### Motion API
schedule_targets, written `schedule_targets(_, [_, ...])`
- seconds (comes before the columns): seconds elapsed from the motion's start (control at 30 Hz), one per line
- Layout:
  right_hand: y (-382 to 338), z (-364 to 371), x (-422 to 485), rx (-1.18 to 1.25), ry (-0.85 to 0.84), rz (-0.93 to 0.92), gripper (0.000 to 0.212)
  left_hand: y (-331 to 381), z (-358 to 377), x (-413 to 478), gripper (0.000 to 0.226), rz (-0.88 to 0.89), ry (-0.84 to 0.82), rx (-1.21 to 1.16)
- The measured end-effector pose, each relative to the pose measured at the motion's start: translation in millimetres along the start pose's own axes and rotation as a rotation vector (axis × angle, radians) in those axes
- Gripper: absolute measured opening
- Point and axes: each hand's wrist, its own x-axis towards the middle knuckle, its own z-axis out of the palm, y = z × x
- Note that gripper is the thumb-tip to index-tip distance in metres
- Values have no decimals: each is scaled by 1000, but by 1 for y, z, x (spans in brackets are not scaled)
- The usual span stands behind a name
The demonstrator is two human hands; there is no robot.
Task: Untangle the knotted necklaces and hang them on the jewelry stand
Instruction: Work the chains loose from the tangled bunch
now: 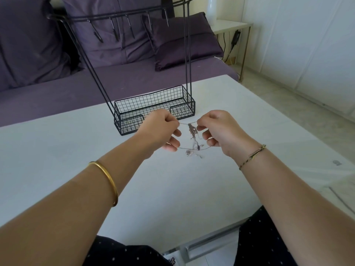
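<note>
A tangle of thin silver necklaces (193, 138) hangs between my two hands, just above the white table (76, 150). My left hand (161, 131) pinches the chains on the left side. My right hand (221, 131) pinches them on the right, and the strands stretch taut between the fingers. A knotted clump with small pendants dangles in the middle. Right behind my hands stands the black wire jewelry stand (153, 106), with a mesh basket base, tall rods and a top bar of several bare hooks (115, 29).
A purple sofa with cushions (182, 41) runs behind the table. A white side table (230, 25) with a cable stands at the back right. My knees in dark dotted trousers (265, 237) sit under the table's near edge.
</note>
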Motion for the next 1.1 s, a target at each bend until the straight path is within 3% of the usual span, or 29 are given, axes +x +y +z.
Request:
schedule_targets(0.3, [-1,-3,2,133,18,92,16,6,-4,0,13,-220,67,-242])
schedule_targets(0.47, [-3,0,4,295,144,93,10,10,-2,0,10,-298,55,-315])
schedule_targets(0.63, [-6,-1,2,410,151,61,18,2,0,0,12,-336,-117,-75])
schedule_targets(0.77, [-6,0,-2,262,82,-68,19,-7,1,-1,7,-311,-284,109])
schedule_targets(0.87, [-5,0,-4,81,57,-174,17,-9,3,1,14,-255,-329,142])
schedule_targets(1.1, [-8,-3,-8,82,-8,-242,15,-8,9,0,30,-168,-336,121])
